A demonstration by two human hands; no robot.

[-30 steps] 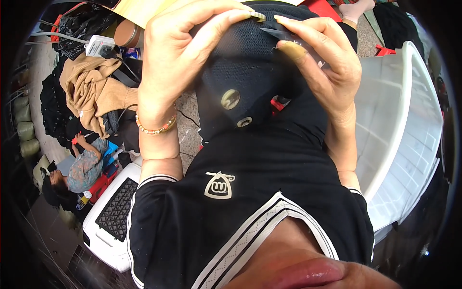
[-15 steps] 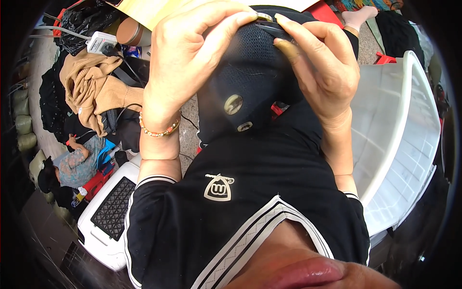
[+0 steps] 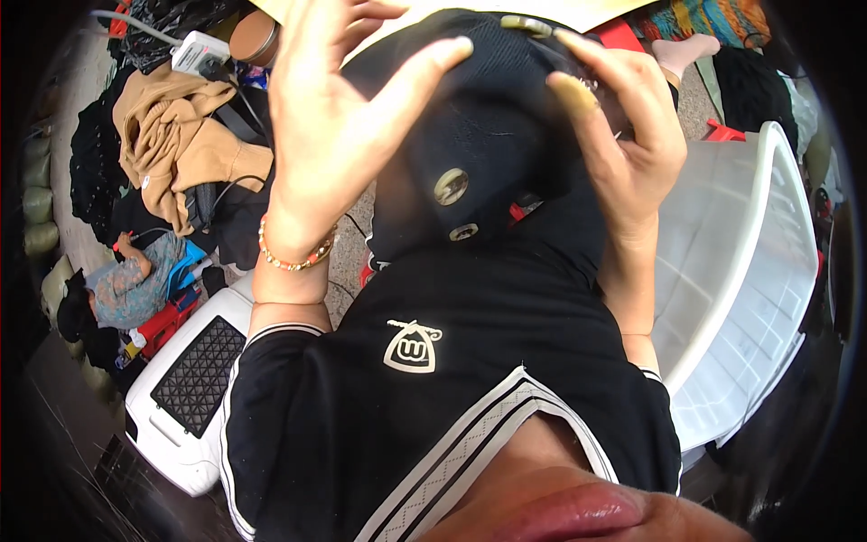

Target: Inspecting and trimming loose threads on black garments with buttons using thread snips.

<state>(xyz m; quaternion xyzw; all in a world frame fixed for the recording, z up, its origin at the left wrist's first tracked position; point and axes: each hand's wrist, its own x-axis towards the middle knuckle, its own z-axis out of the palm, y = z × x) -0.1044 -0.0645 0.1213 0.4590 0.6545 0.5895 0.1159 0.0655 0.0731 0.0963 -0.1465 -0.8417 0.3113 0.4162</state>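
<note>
A dark navy knit garment point(image 3: 488, 135) drapes in loose folds just beyond the black shirt point(image 3: 533, 334), its ribbed texture showing near the far edge. Two pale, glossy buttons point(image 3: 451, 187) sit on its nearer part, one below the other (the lower looks smaller). Another pale button point(image 3: 526, 25), tilted nearly edge-on, shows at the far edge.

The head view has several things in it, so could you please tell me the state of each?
Left hand: open, thumb and fingers apart.
Right hand: fingers bent, forefinger close to a pale button; whether it holds anything is unclear.
Dark knit garment: loosely draped over the lap.
Larger button: on the garment, facing up.
Tan knitwear: crumpled.
White socket block: black plug inserted.
</note>
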